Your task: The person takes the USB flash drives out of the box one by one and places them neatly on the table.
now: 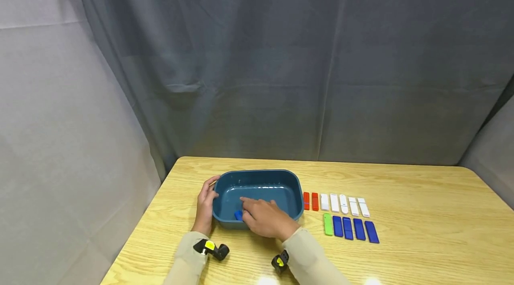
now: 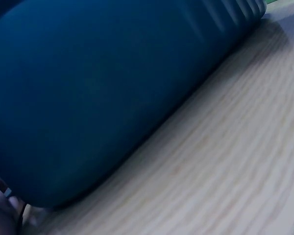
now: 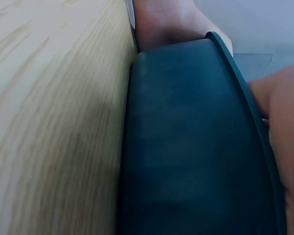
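Note:
A dark teal plastic basin [image 1: 257, 225] stands on the wooden table. My left hand [image 1: 205, 204] holds its left end, thumb at the rim and fingers along the outer wall. Over the near rim reaches my right hand [image 1: 267, 219], its index finger stretched out inside the basin. Close to that hand's thumb, a small blue flat piece [image 1: 238, 215] lies in the basin, partly hidden by the near rim; I see no fingers closed round it. In the right wrist view, the basin's outer wall [image 3: 186, 137] fills the middle, with the right thumb side [image 3: 284, 122] over the rim.
Right of the basin lie two rows of small flat rectangular pieces. The far row has red pieces [image 1: 315, 201] and several white ones [image 1: 334, 202]. In the near row are a green piece [image 1: 328, 224] and several blue ones [image 1: 348, 228]. Grey curtains [image 1: 257, 75] hang behind.

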`<state>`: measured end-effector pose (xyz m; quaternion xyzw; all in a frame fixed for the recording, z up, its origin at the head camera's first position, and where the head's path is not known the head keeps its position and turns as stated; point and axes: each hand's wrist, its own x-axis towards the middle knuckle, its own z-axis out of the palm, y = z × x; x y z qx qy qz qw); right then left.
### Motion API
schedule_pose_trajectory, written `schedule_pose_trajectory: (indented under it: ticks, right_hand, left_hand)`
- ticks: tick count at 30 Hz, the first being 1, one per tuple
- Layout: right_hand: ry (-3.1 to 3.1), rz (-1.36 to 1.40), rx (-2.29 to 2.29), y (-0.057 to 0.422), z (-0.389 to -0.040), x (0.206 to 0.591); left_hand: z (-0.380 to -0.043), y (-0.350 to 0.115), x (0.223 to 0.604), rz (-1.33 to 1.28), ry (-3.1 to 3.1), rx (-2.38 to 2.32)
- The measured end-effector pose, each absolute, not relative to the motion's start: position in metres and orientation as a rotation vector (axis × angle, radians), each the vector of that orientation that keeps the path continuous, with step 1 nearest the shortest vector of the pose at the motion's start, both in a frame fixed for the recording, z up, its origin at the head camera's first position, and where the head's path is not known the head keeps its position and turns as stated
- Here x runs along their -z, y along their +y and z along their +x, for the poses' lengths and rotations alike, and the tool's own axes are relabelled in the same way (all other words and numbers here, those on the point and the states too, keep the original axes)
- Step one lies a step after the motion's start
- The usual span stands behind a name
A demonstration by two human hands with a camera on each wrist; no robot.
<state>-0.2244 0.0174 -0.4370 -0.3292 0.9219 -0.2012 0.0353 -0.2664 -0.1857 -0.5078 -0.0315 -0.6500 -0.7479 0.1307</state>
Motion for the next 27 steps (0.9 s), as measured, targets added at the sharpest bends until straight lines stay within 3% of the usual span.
schedule_pose_trajectory:
  ticks: [27]
  right_hand:
    - [2.733, -1.023, 0.601, 0.0188, -0.2255, 0.4361]
  left_hand:
    - [-0.2647, -0.1855, 0.5068, -0.098, -1.863, 2.201]
